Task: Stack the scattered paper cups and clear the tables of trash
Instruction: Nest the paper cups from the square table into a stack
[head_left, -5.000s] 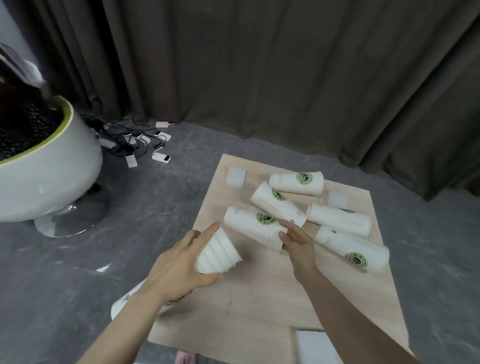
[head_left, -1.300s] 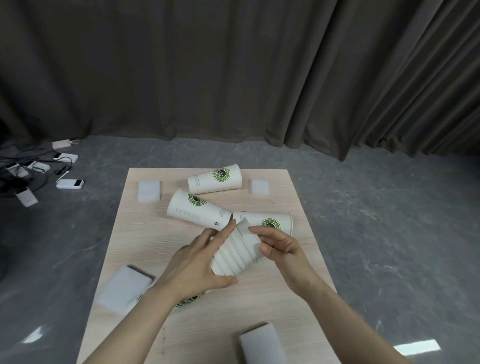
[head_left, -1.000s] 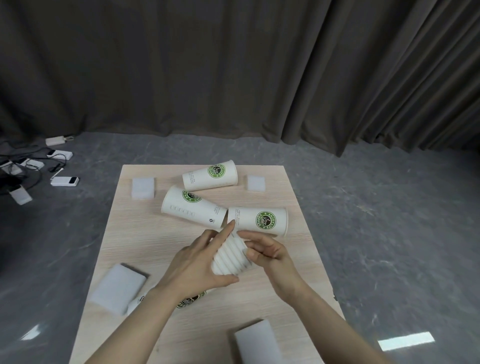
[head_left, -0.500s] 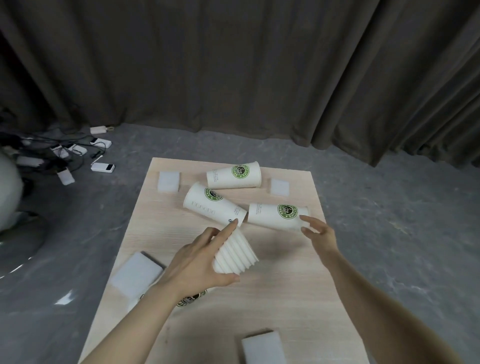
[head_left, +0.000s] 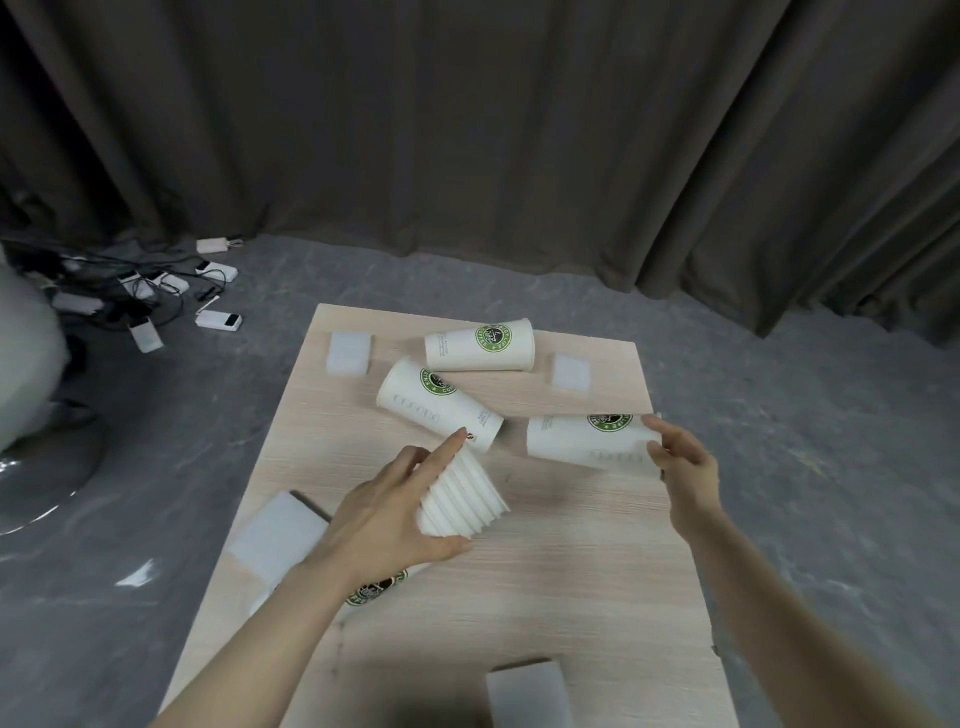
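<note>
The person's left hand (head_left: 384, 512) grips a nested stack of paper cups (head_left: 460, 496), held on its side low over the wooden table (head_left: 571, 582), open mouth facing right. The right hand (head_left: 680, 462) has its fingers curled at the wide rim end of a loose cup (head_left: 587, 439) lying on its side, though whether it has a firm hold is hard to tell from here. To do this well, it should probably lift that cup, turn its narrow base toward the stack's mouth, and slide it in straight without crushing the wall. Counted: three loose cups lie on the table, one stack is in hand, and five white foam-like pads sit around them.
</note>
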